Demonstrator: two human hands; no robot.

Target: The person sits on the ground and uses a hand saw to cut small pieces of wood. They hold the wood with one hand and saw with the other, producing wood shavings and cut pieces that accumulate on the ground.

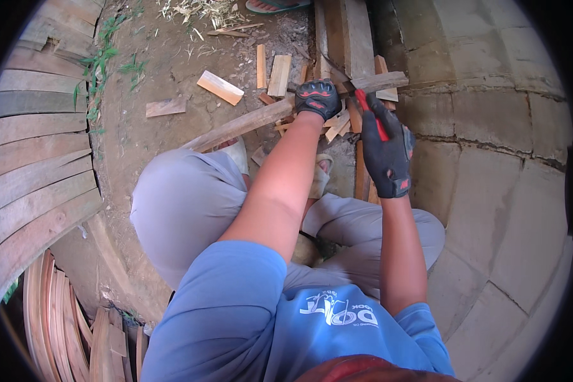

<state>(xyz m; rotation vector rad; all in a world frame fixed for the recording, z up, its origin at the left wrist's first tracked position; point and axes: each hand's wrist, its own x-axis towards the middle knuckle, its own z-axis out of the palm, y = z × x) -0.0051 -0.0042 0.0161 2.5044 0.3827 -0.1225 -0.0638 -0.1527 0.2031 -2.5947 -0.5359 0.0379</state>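
My left hand [318,100], in a black glove with red marks, is closed over a long wooden plank [248,123] and presses it down. The plank slants from beside my left knee up to the right, its far end lying across a wooden beam [358,38]. In my right hand [386,149], also gloved, is what looks like a red-handled saw [361,97]. Its dark narrow blade crosses the plank just right of my left hand; its teeth are too small to make out. Short wood offcuts [337,126] lie below the plank.
Loose wood blocks [220,88] and pale shavings [200,11] lie on the dirt ground. Another person's sandalled foot [277,5] shows at the top edge. A block wall [484,184] rises close on my right. Stacked boards [35,153] line the left.
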